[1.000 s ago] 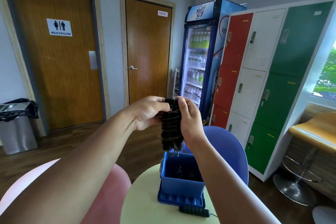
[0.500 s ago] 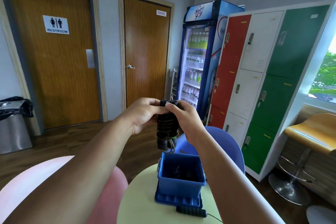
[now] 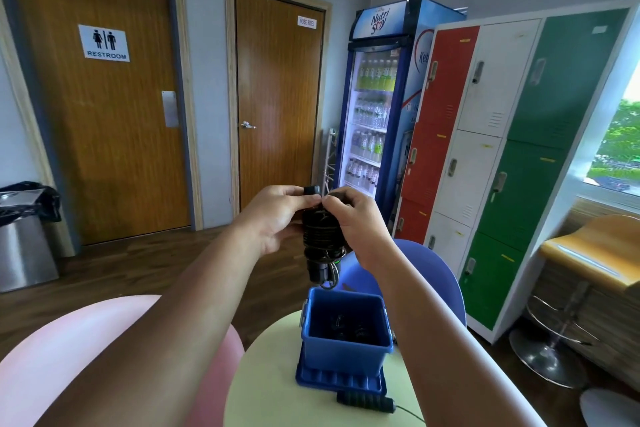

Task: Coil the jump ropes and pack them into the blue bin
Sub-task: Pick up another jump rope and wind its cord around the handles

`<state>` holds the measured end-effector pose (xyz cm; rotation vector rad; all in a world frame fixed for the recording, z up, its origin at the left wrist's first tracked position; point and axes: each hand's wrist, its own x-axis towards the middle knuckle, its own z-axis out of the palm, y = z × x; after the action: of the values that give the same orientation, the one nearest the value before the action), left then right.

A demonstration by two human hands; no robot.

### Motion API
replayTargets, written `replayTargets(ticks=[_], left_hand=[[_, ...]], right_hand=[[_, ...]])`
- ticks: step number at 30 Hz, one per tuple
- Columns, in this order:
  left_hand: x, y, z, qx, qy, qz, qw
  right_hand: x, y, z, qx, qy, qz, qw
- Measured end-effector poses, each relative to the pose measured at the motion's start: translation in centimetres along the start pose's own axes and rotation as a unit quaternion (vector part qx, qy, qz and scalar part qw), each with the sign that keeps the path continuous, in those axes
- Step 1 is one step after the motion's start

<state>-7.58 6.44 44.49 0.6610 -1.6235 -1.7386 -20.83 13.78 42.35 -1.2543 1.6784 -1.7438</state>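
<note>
I hold a black jump rope bundle (image 3: 320, 239) upright in front of me, its cord wound tightly around the handles. My left hand (image 3: 273, 220) grips its left side near the top. My right hand (image 3: 356, 222) pinches the top and covers the right side. A loop of cord hangs from the bundle's lower end, just above the blue bin (image 3: 346, 343). The bin stands open on its blue lid on the round pale table (image 3: 263, 392), with dark coiled rope inside. Another jump rope handle (image 3: 365, 401) lies on the table in front of the bin.
A pink chair (image 3: 69, 350) is at my left and a blue chair (image 3: 440, 277) stands behind the table. Coloured lockers (image 3: 502, 149) and a drinks fridge (image 3: 377, 97) line the right wall. A metal waste bin (image 3: 24, 239) stands by the restroom door, a stool (image 3: 585, 253) at the right.
Both hands stay on the bundle and have shifted slightly; my right fingers now pinch nearer its top. The view has tilted a little.
</note>
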Motion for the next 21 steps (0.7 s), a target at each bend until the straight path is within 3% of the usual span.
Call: replayTargets(ticks=[8,15,21], left_hand=[[0.0,-0.2,-0.6,0.086,-0.009,0.063,0.994],[0.0,0.2,-0.2,0.273,0.01,0.147,0.951],[-0.2,-2.0,1.6,0.184,0.067,0.089,0.976]], right_hand=[[0.2,0.3,0.0,0.041,0.014,0.014,0.999],[-0.3,-0.4,1.5,0.175,0.082,0.065,0.979],[0.4,-0.8,2.4,0.194,0.126,0.107,0.967]])
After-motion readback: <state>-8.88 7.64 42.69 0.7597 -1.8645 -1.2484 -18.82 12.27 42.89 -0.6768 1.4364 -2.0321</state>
